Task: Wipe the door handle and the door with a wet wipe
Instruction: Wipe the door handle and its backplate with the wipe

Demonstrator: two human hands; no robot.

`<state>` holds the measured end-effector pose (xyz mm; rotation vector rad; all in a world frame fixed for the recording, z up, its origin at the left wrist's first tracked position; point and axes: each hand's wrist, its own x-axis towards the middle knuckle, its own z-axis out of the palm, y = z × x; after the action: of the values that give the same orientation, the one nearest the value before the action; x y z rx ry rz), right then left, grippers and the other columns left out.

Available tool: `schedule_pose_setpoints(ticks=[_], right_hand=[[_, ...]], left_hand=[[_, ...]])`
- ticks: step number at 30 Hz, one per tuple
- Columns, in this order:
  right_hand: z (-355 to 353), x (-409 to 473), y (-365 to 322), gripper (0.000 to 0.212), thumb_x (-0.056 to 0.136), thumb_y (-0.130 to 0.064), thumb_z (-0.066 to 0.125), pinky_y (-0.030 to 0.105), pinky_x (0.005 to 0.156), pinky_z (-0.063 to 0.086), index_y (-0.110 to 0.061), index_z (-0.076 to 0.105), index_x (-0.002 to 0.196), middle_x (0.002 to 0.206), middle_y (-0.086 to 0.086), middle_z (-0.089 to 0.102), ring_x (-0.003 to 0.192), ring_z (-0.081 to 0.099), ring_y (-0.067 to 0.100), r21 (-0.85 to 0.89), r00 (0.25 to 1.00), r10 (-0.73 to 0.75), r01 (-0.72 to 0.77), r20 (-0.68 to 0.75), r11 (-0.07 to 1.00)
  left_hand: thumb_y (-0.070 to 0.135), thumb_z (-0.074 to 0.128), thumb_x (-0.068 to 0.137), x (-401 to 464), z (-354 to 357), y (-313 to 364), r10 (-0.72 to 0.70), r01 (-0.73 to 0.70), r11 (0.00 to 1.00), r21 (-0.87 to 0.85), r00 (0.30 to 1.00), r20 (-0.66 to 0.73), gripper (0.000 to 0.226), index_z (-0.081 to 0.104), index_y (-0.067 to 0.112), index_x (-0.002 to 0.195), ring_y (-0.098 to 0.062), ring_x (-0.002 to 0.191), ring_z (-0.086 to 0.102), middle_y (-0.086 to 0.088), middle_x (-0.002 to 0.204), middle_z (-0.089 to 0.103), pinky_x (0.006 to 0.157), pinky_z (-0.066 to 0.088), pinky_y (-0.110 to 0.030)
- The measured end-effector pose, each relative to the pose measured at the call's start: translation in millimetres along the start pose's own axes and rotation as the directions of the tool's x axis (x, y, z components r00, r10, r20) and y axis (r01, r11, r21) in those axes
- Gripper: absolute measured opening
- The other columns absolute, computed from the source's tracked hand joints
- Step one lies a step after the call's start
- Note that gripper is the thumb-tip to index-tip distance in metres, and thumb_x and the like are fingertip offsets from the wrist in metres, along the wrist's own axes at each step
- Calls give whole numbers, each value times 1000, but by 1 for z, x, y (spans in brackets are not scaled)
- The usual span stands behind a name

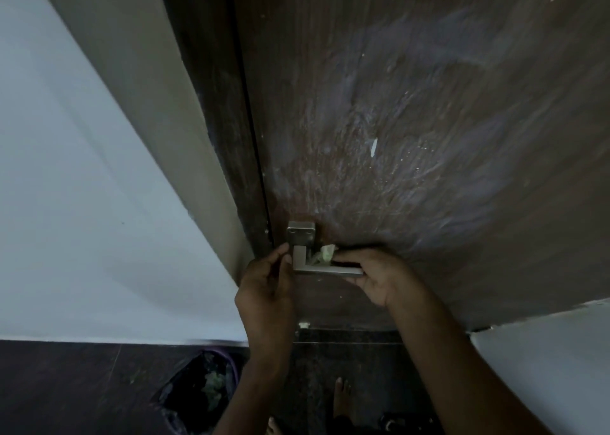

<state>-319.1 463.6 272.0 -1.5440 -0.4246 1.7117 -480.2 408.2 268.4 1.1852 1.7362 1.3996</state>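
Brushed steel door handle (325, 268) sits low on the left edge of the brown wood door (429, 137), square plate above, lever running right. Right hand (379, 274) is curled round the lever's far end, fingers (355, 255) over the top pinching the wet wipe (325, 254), a pale crumpled wad tucked against the lever just beside the bend. Left hand (267, 282) is up at the neck of the handle, fingers (280, 253) loosely curled, thumb tip near the metal; contact can't be confirmed, nothing seen held. Judged step: handle wipe under way, wipe working the inside corner. Door face above shows broad pale streaks and white specks, could be wet swipes or leftover grime, can't tell which, so door panel reads as partly done at best. Likely left: rest of lever, plate, lower door. On the dark floor (82, 385) below left, a bin with black liner (194, 395); bare toes near the bottom edge
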Motion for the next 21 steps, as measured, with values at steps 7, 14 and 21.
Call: schedule_pose_setpoints(ticks=[7,14,21], right_hand=[[48,-18,16,17,82,-4,75,43,56,58,-5,75,65,61,13,72,59,70,33,-550,766,-598,402,-236,732],[62,-46,25,15,94,-15,67,26,68,61,-14,75,106,92,1,78,79,72,9,-738,553,-808,457,-203,497],[72,-54,34,18,90,-9,71,-1,76,47,-11,74,108,106,-2,69,93,65,1,-642,446,-861,590,-245,489]], left_hand=[[26,64,93,9,-3,8,91,-91,996,-3,996,-10,25,72,32,115,1,102,66,16,110,71,93,53,-26],[10,65,93,6,-8,15,183,-183,982,37,983,4,31,72,22,120,-4,104,64,10,112,69,93,52,-25],[7,64,93,2,-13,17,185,-186,982,30,982,33,34,70,23,122,-1,107,63,11,115,68,95,48,-15]])
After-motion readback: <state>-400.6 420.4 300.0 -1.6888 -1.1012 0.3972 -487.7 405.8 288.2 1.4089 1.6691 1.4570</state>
